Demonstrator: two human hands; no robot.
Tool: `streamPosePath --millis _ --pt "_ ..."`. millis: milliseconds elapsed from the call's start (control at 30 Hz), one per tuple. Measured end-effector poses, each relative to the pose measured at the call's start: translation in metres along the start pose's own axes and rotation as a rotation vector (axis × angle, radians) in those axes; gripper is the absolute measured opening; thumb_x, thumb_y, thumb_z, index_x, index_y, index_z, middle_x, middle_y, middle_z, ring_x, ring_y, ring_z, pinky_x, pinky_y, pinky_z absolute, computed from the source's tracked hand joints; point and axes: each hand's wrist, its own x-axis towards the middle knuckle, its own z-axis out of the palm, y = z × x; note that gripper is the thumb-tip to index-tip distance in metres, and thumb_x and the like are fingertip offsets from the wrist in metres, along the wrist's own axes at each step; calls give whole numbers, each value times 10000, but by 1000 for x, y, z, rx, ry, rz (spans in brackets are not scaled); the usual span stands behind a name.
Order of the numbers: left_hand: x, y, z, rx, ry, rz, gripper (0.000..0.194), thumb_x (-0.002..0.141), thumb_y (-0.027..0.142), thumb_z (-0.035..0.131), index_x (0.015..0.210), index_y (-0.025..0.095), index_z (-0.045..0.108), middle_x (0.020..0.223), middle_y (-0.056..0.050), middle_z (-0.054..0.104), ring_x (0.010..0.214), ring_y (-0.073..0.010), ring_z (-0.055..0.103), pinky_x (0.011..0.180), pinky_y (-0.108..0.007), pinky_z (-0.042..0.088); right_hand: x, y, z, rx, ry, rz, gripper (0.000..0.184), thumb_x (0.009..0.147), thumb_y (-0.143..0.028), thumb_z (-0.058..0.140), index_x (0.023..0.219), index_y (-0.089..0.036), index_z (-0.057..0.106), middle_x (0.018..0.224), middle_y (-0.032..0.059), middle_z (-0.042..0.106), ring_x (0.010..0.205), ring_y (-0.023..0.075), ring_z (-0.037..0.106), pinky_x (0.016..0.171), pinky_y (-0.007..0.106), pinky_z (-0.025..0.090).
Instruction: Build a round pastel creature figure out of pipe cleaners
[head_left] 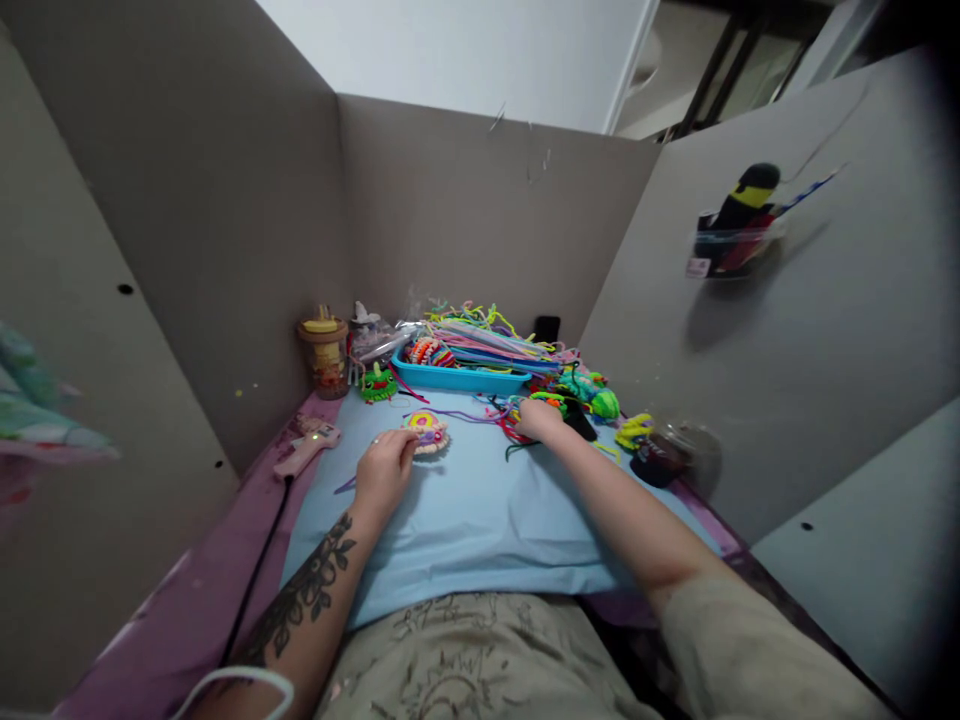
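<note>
My left hand (385, 468) pinches a small round craft piece (430, 436) in pink, yellow, purple and cream, held just above the light blue cloth (465, 510). It looks made of fuzzy stems. A purple strand sticks out below that wrist. My right hand (537, 418) reaches into loose coloured fuzzy stems (511, 428), red, green and purple among them. Its fingertips are hidden there, so whether it grips any stem cannot be seen.
Behind the hands stands a blue tray (461, 379) heaped with fuzzy stems. A lidded cup (324, 360), a green craft piece (378, 384) and a pink corded tool (307, 450) lie left. At right are a green bundle (604, 403) and a dark jar (664, 458). Grey panels (480, 210) enclose the table.
</note>
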Motion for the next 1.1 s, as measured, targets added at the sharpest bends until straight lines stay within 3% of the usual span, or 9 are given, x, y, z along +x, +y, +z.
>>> streamPosePath --millis 133,333,433,500,600,733,833,933,1100 --pt "0 1 1 -11 0 2 194 907 262 456 945 197 634 963 -78 691 930 -224 608 842 -341 452 -8 15 -17 25 196 -29 214 883 -160 492 1038 -87 620 1083 233 628 1072 315 576 864 413 431" --pt "0 4 1 -31 -8 -12 195 902 255 463 970 206 639 982 -75 694 954 -231 609 856 -348 452 -20 48 -39 219 393 -24 345 868 -236 452 1171 -109 557 1154 214 602 1040 307 581 814 390 436" --pt "0 3 1 -46 -15 -21 182 893 253 478 948 203 644 983 -77 697 955 -234 611 853 -351 454 -31 47 -35 393 329 -88 360 839 -358 462 1035 -99 618 865 126 679 732 219 634 640 308 461" --pt "0 4 0 -60 -18 -28 173 887 248 485 940 205 644 985 -74 696 959 -232 611 855 -348 454 -43 39 -26 498 229 -172 372 817 -434 477 917 -110 630 664 58 644 543 161 574 531 271 434" --pt "1 9 -1 -80 -13 -54 174 886 251 478 939 203 637 970 -76 689 940 -226 611 839 -340 457 -66 19 -7 573 64 -298 357 816 -474 469 724 -150 586 532 -5 544 458 120 494 474 239 384" --pt "3 22 0 -114 22 -108 183 898 274 451 912 194 615 903 -71 666 861 -210 609 768 -317 461 -94 -3 11 556 -39 -378 269 712 -421 618 644 -183 514 571 -37 501 522 106 459 499 216 326" --pt "4 32 3 -153 45 -130 181 904 281 440 888 199 600 884 -58 655 855 -199 607 752 -299 457 -109 -8 16 463 -26 -395 317 651 -447 692 757 -190 539 717 -12 546 600 122 459 526 224 272" --pt "2 39 6 -194 69 -137 195 915 294 423 893 200 592 890 -56 651 871 -196 603 770 -294 452 -119 -9 17 274 -2 -424 449 658 -536 684 911 -196 537 886 37 573 701 155 501 547 232 250" --pt "-1 47 11 -242 78 -124 195 916 292 425 869 196 589 893 -63 647 885 -195 587 795 -301 448 -125 -14 19 154 -25 -409 473 682 -609 650 893 -200 540 863 41 597 705 167 527 534 238 231"
